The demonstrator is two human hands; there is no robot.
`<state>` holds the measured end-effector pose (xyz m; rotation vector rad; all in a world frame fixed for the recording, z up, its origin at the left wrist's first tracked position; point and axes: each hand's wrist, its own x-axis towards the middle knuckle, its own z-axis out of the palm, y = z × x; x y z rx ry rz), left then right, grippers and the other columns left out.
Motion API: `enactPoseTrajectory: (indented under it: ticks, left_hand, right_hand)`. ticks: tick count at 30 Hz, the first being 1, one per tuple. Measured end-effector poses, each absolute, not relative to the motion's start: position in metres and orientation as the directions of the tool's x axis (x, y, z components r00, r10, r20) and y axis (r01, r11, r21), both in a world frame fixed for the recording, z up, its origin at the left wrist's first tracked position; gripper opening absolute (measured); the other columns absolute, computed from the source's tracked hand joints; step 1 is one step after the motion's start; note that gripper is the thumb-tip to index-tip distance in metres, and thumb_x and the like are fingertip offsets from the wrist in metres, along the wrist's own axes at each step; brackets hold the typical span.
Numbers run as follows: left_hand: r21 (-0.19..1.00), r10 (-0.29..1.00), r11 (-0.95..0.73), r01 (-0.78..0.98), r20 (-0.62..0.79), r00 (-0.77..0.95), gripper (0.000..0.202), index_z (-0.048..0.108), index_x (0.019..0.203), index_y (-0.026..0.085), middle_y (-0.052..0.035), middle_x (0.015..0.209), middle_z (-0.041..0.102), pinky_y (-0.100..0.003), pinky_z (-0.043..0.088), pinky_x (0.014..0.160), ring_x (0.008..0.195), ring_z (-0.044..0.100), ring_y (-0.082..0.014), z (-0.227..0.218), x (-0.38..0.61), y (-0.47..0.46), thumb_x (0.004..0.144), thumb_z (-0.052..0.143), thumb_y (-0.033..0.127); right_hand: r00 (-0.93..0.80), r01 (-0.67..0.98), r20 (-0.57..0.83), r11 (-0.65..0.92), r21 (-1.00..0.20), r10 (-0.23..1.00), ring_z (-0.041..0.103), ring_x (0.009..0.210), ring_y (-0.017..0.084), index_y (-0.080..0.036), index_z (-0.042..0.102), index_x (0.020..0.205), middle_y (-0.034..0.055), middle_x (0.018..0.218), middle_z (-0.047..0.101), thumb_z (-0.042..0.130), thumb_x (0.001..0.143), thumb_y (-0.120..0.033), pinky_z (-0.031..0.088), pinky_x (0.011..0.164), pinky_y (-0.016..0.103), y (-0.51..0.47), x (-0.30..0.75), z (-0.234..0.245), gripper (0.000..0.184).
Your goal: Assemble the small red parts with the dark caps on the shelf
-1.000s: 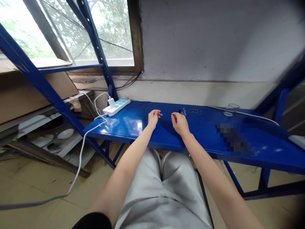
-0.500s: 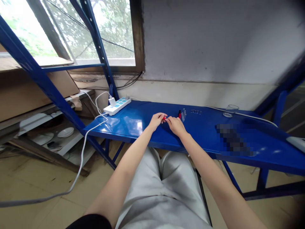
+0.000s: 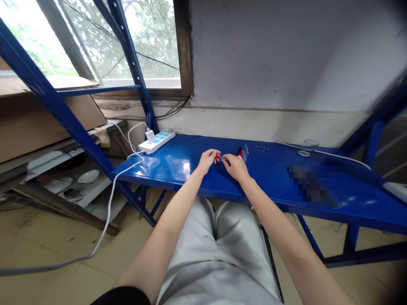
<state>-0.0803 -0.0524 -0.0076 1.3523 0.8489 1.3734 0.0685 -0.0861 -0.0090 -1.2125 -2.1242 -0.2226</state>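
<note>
Both hands meet over the middle of a blue metal shelf (image 3: 273, 178). My left hand (image 3: 208, 158) is closed, pinching a small red-handled tool (image 3: 218, 157). My right hand (image 3: 235, 164) is closed too, its fingertips at the thin dark tip of that same tool; whether it holds anything else is hidden. Just behind my right hand lie a small red and black piece (image 3: 239, 151) and a cluster of tiny clear parts (image 3: 245, 152). A row of tiny dark parts (image 3: 262, 148) lies a little farther right.
A white power strip (image 3: 156, 141) with a plugged charger and white cable sits at the shelf's left end. A small glass dish (image 3: 308, 147) stands at the back right. Blue rack posts (image 3: 57, 106) rise on the left by a window; plates lie on a low shelf.
My hands were apart one second ago; they have come together at the red-handled tool. Since half a second ago they have barely shifted.
</note>
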Motion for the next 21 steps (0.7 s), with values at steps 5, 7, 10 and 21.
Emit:
enactPoseTrajectory:
  ticks: [5,7,10,21]
  left_hand:
    - [0.914,0.939,-0.176,-0.365,0.267,0.216,0.025,0.057,0.091,0.010,-0.0045,0.077,0.061,-0.023,0.042,0.060,0.069,0.060,-0.0109,-0.003,-0.081,-0.057,0.071,0.067,0.022]
    - [0.913,0.928,-0.175,-0.369,0.279,0.249,0.029,0.058,0.091,0.010,-0.0051,0.080,0.062,-0.024,0.043,0.064,0.073,0.061,-0.0120,-0.004,-0.081,-0.058,0.067,0.070,0.020]
    - [0.921,0.922,-0.213,-0.325,0.300,0.246,0.027,0.060,0.087,0.009,-0.0052,0.078,0.062,-0.025,0.043,0.065,0.072,0.060,-0.0123,-0.005,-0.081,-0.058,0.065,0.071,0.022]
    - [0.916,0.925,-0.378,-0.134,0.380,-0.014,0.031,0.062,0.084,0.013,-0.0040,0.077,0.063,-0.022,0.040,0.056,0.062,0.054,-0.0090,0.002,-0.076,-0.055,0.069,0.064,0.040]
  right_hand:
    - [-0.250,0.849,0.680,0.494,-0.189,0.690,0.058,0.079,0.019,-0.016,0.058,0.092,0.0080,0.088,0.064,0.041,0.088,-0.028,0.034,0.070,0.029,-0.087,0.070,-0.008,0.021]
    - [-0.235,0.853,0.698,0.487,-0.184,0.676,0.057,0.080,0.019,-0.017,0.058,0.090,0.0078,0.086,0.063,0.041,0.087,-0.027,0.033,0.068,0.029,-0.088,0.071,-0.008,0.020]
    - [-0.246,0.850,0.710,0.499,-0.169,0.660,0.056,0.082,0.019,-0.017,0.057,0.090,0.0078,0.088,0.061,0.041,0.087,-0.028,0.033,0.067,0.029,-0.087,0.072,-0.008,0.020]
    - [-0.083,0.842,0.677,0.414,-0.345,0.731,0.054,0.069,0.016,-0.019,0.058,0.086,0.0031,0.074,0.059,0.043,0.085,-0.033,0.031,0.065,0.028,-0.094,0.089,-0.002,0.020]
